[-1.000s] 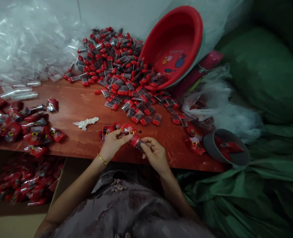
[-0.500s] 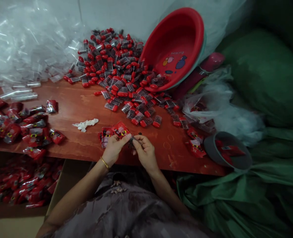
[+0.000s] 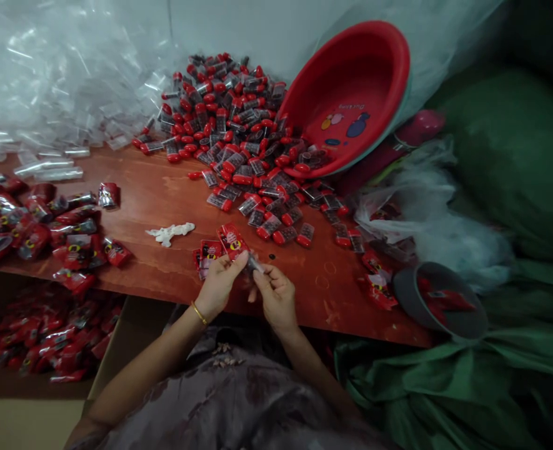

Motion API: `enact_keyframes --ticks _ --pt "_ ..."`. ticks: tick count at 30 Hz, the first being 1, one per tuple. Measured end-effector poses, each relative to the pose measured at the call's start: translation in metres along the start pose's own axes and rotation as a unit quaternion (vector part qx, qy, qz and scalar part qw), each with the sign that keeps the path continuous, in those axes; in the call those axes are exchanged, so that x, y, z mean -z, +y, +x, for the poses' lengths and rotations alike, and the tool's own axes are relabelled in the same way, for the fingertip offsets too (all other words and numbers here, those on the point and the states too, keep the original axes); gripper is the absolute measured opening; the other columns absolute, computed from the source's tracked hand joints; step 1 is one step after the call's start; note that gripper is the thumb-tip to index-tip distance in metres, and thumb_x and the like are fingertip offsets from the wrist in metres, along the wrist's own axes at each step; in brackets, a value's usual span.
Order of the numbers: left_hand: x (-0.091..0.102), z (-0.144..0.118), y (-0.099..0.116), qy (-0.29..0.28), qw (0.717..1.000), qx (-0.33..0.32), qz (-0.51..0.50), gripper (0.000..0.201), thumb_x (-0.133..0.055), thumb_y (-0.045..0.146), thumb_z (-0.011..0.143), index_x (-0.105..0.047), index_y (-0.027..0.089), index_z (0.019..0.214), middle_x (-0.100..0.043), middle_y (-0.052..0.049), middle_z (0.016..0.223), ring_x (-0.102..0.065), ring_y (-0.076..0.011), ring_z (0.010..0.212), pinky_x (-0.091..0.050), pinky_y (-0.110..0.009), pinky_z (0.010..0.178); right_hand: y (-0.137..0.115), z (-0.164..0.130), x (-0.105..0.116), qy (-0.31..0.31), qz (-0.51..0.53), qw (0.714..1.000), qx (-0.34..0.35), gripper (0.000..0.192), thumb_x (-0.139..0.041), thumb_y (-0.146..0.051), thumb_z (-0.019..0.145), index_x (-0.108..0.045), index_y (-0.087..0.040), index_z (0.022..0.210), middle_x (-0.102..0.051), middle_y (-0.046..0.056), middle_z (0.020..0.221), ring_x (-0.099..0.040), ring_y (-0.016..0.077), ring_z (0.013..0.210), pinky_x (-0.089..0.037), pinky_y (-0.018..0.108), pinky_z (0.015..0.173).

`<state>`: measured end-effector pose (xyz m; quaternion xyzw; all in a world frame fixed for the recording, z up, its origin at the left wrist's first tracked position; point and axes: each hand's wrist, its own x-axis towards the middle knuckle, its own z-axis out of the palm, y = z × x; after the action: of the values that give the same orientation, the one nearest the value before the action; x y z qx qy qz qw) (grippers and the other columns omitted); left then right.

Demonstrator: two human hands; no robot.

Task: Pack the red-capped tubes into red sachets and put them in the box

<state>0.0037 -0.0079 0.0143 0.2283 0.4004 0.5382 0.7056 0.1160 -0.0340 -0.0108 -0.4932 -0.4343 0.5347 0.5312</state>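
My left hand (image 3: pixel 217 281), with a gold bangle at the wrist, is closed on a red printed card (image 3: pixel 232 240), which sticks up past its fingertips. Close against it, my right hand (image 3: pixel 277 295) is closed with thumb and fingers pinching a small clear-and-dark plastic piece (image 3: pixel 254 265) at the card's lower end. Fingers partly cover that piece, so its full shape is hidden. More red cards (image 3: pixel 209 251) lie on the table just beyond my left hand. A small dark speck (image 3: pixel 272 256) rests beyond my right hand.
Small clear containers with red caps (image 3: pixel 229 156) pile up against a tilted red basin (image 3: pixel 351 81). Clear plastic sleeves (image 3: pixel 70 75) heap at back left. Red wrapped packs (image 3: pixel 77 250) lie left, above a filled carton (image 3: pixel 107 350). A grey bowl (image 3: pixel 405 294) stands right.
The view has shifted, so the table scene sits farther right. The card in my left hand has tilted and shows more of its face. Both hands stay close together.
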Motion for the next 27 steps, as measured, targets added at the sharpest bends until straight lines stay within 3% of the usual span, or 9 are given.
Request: enact_keyframes --ticks 8,13,16,18,21,27 --pt "0.006 -0.007 -0.012 0.009 0.999 -0.029 0.021 0.041 -0.070 0.054 0.067 -0.064 0.013 0.067 -0.051 0.004 0.052 -0.042 -0.0050 0.044 -0.034 -0.018 0.042 -0.006 0.000 -0.015 0.009 0.027 1.000 -0.008 0.027 -0.061 -0.045 0.079 -0.057 -0.019 0.082 -0.065 -0.002 0.063 -0.052 0.0072 0.037 -0.044 0.020 0.039" --pt "0.002 -0.007 -0.004 0.015 0.998 -0.045 0.049 0.039 -0.075 0.050 0.061 -0.066 0.013 0.069 -0.059 0.001 0.057 -0.048 -0.0075 0.048 -0.040 -0.020 0.046 -0.010 -0.003 -0.011 0.007 -0.020 1.000 0.000 0.026 -0.063 -0.044 0.077 -0.057 -0.019 0.083 -0.067 -0.002 0.066 -0.055 0.0086 0.040 -0.048 0.022 0.041" --pt "-0.002 -0.003 0.004 0.049 0.997 -0.052 0.028 0.039 -0.079 0.047 0.056 -0.067 0.012 0.069 -0.066 -0.003 0.062 -0.057 -0.0116 0.055 -0.045 -0.023 0.054 -0.011 -0.006 -0.006 -0.010 -0.049 0.999 0.012 0.025 -0.061 -0.043 0.079 -0.057 -0.019 0.085 -0.063 -0.004 0.057 -0.053 0.0089 0.038 -0.045 0.021 0.039" --pt "-0.005 -0.002 0.006 0.058 0.997 -0.048 0.035 0.038 -0.078 0.045 0.057 -0.068 0.012 0.074 -0.067 -0.004 0.063 -0.057 -0.0117 0.053 -0.044 -0.023 0.051 -0.011 -0.008 -0.006 -0.012 -0.067 0.998 0.019 0.024 -0.059 -0.043 0.081 -0.058 -0.019 0.087 -0.059 -0.005 0.053 -0.053 0.0089 0.037 -0.044 0.020 0.039" --pt "-0.010 -0.005 0.004 0.042 0.996 -0.033 0.074 0.037 -0.076 0.045 0.061 -0.070 0.011 0.075 -0.061 0.000 0.054 -0.046 -0.0081 0.041 -0.034 -0.021 0.039 -0.010 -0.008 -0.010 -0.004 -0.082 0.996 0.019 0.026 -0.057 -0.044 0.082 -0.059 -0.019 0.087 -0.062 -0.004 0.058 -0.053 0.0089 0.038 -0.043 0.020 0.038" --pt "-0.008 -0.012 -0.003 0.022 0.991 -0.051 0.120 0.034 -0.076 0.045 0.061 -0.070 0.013 0.071 -0.057 0.002 0.050 -0.045 -0.0074 0.044 -0.036 -0.021 0.044 -0.003 -0.008 -0.014 0.015 -0.104 0.994 0.023 0.030 -0.056 -0.048 0.082 -0.060 -0.018 0.083 -0.064 0.001 0.062 -0.055 0.0106 0.044 -0.044 0.021 0.038"
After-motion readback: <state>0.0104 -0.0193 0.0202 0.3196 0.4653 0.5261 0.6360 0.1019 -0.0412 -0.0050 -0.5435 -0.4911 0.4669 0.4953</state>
